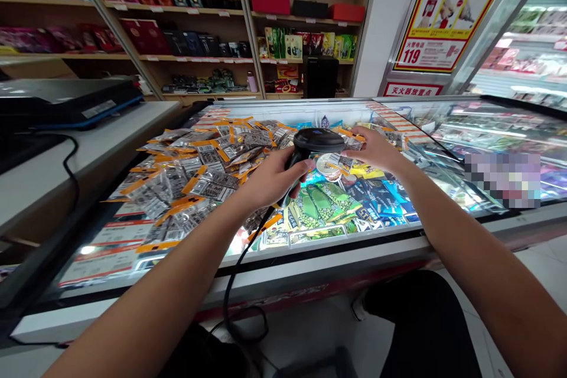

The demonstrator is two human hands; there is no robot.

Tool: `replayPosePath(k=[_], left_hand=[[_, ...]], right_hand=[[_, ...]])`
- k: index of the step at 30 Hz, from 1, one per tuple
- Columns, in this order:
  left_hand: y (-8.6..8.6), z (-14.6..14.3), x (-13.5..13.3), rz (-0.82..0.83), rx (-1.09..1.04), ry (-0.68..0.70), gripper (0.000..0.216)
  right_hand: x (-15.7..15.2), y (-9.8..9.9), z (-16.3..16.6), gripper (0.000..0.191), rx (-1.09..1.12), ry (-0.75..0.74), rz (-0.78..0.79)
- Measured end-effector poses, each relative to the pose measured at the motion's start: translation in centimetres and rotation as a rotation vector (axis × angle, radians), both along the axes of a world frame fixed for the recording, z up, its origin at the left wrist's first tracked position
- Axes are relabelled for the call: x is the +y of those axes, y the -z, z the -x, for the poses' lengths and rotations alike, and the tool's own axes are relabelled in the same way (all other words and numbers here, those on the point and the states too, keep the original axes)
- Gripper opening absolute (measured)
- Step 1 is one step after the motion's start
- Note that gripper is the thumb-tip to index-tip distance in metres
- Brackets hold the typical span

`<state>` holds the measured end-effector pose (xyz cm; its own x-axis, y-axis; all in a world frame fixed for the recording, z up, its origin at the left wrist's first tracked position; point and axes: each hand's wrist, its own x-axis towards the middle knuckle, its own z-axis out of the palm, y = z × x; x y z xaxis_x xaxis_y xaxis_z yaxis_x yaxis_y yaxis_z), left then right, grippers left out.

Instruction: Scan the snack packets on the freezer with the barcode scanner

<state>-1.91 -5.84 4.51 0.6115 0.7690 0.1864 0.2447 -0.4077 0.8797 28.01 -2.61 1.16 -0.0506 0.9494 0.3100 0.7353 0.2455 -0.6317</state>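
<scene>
My left hand (pixel 279 177) is wrapped round the handle of a black barcode scanner (pixel 319 140), its head pointing right over the freezer's glass top. A black cable (pixel 241 257) runs down from its handle. My right hand (pixel 374 149) pinches a small clear packet (pixel 343 162) with a printed label, just beyond the scanner's head. Left of the scanner, a wide heap of similar packets (pixel 212 183) with orange edges covers the glass. A few more packets (pixel 392 134) lie behind my right hand.
Under the glass, the chest freezer (pixel 319 251) holds green and blue ice cream packages (pixel 325 201). A weighing scale (pixel 66 100) stands on the white counter (pixel 101 147) at left. Shelves (pixel 195 9) of bottles and boxes line the back. The cable coils near my legs.
</scene>
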Motion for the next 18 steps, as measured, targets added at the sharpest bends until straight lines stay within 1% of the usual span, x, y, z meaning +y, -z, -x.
replayPosePath(k=[3,5,6,9,10,11,12,13,14,15,16,17,18], left_hand=[[0.1,0.0,0.2,0.036,-0.086,-0.036,0.026],[0.1,0.0,0.6,0.071,-0.194,-0.084,0.025],[0.1,0.0,0.9,0.09,-0.26,-0.117,0.024],[0.0,0.2,1.7,0.141,-0.434,-0.229,0.022],[0.0,0.3,2.0,0.156,-0.473,-0.264,0.022],[0.0,0.4,2.2,0.171,-0.501,-0.287,0.022],[-0.1,0.6,2.3,0.186,-0.52,-0.301,0.022],[-0.1,0.7,2.4,0.199,-0.533,-0.306,0.022],[-0.1,0.8,2.4,0.211,-0.54,-0.306,0.022],[-0.1,0.8,2.4,0.221,-0.542,-0.302,0.023],[-0.1,0.9,2.3,0.229,-0.542,-0.3,0.024],[-0.1,0.9,2.3,0.236,-0.545,-0.3,0.025],[-0.1,0.8,2.2,0.24,-0.552,-0.301,0.025]], right_hand=[[0.7,0.5,-0.7,0.064,-0.032,0.053,-0.051],[1.3,1.1,-1.7,0.065,-0.081,0.14,-0.1],[1.6,1.5,-2.2,0.066,-0.13,0.211,-0.128],[2.1,2.1,-3.8,0.066,-0.34,0.488,-0.233],[2.2,2.2,-4.0,0.064,-0.395,0.558,-0.276],[2.2,2.2,-4.0,0.061,-0.425,0.59,-0.32],[2.3,2.0,-3.7,0.056,-0.426,0.574,-0.357],[2.4,1.8,-3.1,0.049,-0.393,0.51,-0.377],[2.6,1.6,-2.2,0.043,-0.326,0.41,-0.37],[2.9,1.5,-1.0,0.038,-0.233,0.294,-0.327],[3.3,1.4,0.4,0.036,-0.124,0.181,-0.25],[3.8,1.3,1.9,0.036,-0.012,0.095,-0.143],[4.5,1.4,3.5,0.038,0.067,0.052,-0.026]])
